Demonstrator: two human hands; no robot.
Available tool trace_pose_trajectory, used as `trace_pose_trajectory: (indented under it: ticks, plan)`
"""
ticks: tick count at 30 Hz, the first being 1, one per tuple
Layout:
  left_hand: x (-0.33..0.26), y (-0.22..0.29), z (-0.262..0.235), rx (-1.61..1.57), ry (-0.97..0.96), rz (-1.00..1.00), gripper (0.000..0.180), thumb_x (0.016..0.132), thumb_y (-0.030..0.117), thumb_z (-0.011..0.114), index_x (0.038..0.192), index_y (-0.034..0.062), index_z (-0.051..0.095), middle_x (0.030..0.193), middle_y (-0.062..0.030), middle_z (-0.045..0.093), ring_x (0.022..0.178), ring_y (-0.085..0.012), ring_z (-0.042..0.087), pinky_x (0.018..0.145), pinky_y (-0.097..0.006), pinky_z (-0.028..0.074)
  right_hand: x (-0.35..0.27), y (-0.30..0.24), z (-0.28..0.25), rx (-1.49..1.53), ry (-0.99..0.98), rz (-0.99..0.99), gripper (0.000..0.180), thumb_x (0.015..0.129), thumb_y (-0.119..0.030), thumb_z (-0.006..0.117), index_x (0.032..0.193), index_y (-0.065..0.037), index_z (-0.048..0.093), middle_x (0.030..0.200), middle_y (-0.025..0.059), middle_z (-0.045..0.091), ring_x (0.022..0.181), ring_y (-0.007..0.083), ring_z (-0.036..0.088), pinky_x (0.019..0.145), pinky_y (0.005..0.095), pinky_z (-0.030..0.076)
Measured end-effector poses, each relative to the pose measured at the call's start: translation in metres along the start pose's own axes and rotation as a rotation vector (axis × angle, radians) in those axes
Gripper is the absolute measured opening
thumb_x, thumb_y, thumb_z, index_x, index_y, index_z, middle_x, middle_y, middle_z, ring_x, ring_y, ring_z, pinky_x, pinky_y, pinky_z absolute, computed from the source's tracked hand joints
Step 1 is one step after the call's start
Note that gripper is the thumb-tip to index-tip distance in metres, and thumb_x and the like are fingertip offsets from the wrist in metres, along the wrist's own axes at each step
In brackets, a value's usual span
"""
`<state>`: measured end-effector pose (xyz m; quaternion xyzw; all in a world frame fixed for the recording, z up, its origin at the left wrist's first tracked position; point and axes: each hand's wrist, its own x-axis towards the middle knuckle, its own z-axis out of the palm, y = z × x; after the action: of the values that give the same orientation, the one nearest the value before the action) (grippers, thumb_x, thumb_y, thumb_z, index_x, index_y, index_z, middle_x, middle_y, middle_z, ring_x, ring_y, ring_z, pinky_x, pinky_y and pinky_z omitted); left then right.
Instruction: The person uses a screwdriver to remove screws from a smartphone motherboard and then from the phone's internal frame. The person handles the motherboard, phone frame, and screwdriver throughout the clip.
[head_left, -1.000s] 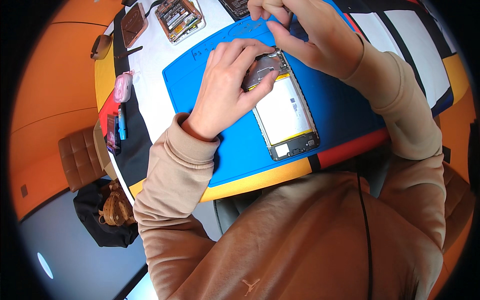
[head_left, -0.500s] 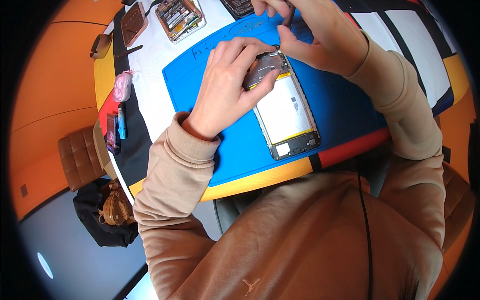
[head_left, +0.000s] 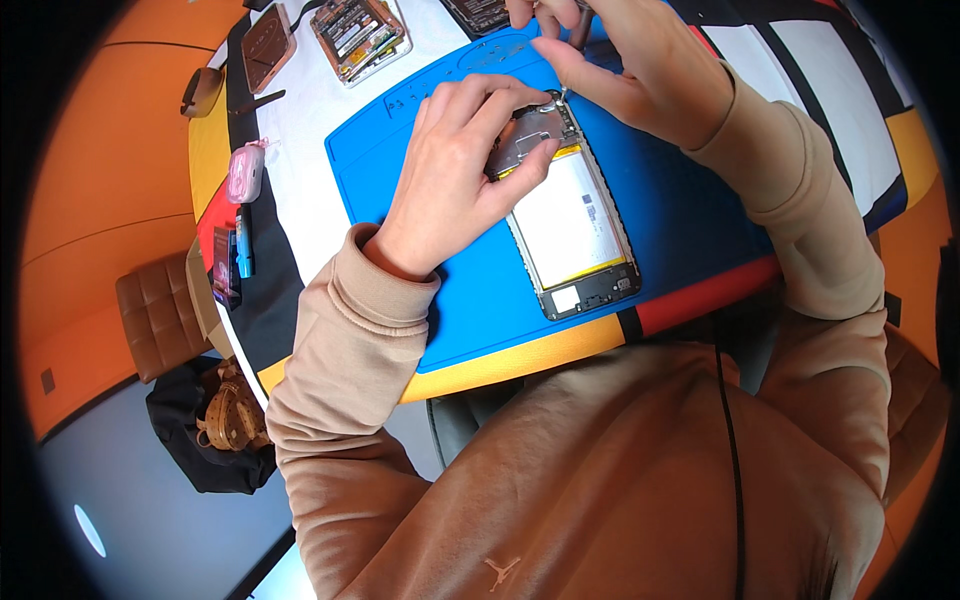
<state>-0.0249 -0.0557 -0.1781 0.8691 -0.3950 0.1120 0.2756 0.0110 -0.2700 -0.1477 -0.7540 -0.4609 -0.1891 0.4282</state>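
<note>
Opened phone on a work mat, seen from the head. The opened phone [head_left: 612, 289] is laid slightly aslant on the blue mat [head_left: 465, 310], its white battery [head_left: 565, 222] exposed and its dark metal plate [head_left: 518, 137] partly covered by fingers. The left hand [head_left: 452, 145] is spread in a curve over the upper end: the index fingertip is placed at the top edge, the thumb across the right part of the plate. Whether the phone is actually gripped by it cannot be told. By the right hand [head_left: 650, 80], held above and beyond the top right corner, a dark slim tool [head_left: 580, 28] is grasped among the fingers, which are partly cut off by the upper border.

Compared with half a second earlier, the right thumb has been extended farther to the left, and a thin tip is now made visible beside the phone's top right corner. The positions of the left hand and phone are left unchanged. Small dark parts [head_left: 400, 102] are scattered along the mat's far edge, as before.
</note>
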Motion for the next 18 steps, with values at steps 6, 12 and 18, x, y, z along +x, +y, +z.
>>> trace_pose_trajectory:
  ticks: [6, 12, 18]
  plan:
    - [-0.0006, 0.0004, -0.0005, 0.003, 0.004, -0.002, 0.031, 0.085, 0.026, 0.072, 0.109, 0.0063, 0.066, 0.105, -0.0087, 0.059, 0.095, -0.0252, 0.050, 0.083, -0.037, 0.042, -0.0020, -0.0023, -0.0025, -0.016, -0.031, 0.036, 0.030, 0.079, 0.009, 0.057, 0.098, -0.004, 0.037, 0.092, 0.0144, 0.050, 0.078, 0.0308, 0.053, 0.072, 0.0330, 0.047]
    - [-0.0004, 0.0001, -0.0002, 0.003, 0.005, 0.004, 0.031, 0.085, 0.026, 0.072, 0.109, 0.0060, 0.066, 0.105, -0.0086, 0.059, 0.094, -0.0254, 0.051, 0.082, -0.037, 0.042, -0.0015, -0.0048, -0.0022, 0.071, -0.019, 0.138, 0.029, 0.080, 0.008, 0.056, 0.097, -0.005, 0.037, 0.093, 0.0128, 0.051, 0.074, 0.0265, 0.051, 0.069, 0.0304, 0.047]
    - [-0.0004, -0.0001, -0.0002, 0.012, 0.006, 0.010, 0.032, 0.085, 0.026, 0.073, 0.109, 0.0063, 0.066, 0.105, -0.0084, 0.059, 0.094, -0.0255, 0.051, 0.082, -0.037, 0.043, -0.0022, -0.0029, -0.0029, 0.059, -0.053, 0.117, 0.029, 0.078, 0.009, 0.054, 0.098, -0.005, 0.036, 0.094, 0.0130, 0.051, 0.073, 0.0253, 0.050, 0.068, 0.0293, 0.046]
